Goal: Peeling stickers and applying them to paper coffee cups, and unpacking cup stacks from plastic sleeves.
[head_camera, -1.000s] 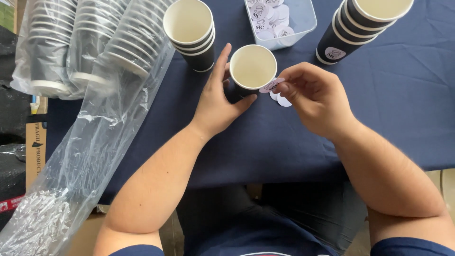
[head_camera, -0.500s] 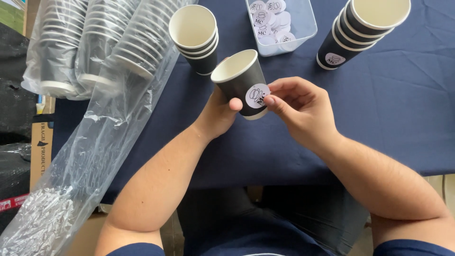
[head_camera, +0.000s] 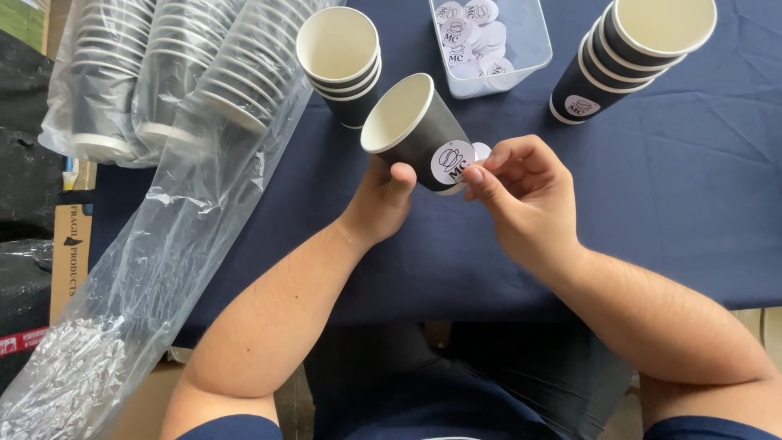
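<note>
Left hand (head_camera: 383, 195) fingers grip tilted black cup (head_camera: 415, 130) above table (head_camera: 692, 204); right hand (head_camera: 521, 191) fingers pinch round sticker (head_camera: 452, 161) onto it. Open cloth lies right; clear tub (head_camera: 533, 49) holds stickers.

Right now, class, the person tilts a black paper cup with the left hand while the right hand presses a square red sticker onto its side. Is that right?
Not quite. In the head view the sticker is round and white, not square and red. The rest stands: the left hand holds the black paper cup tilted, and the right hand presses the sticker onto its side.
</note>
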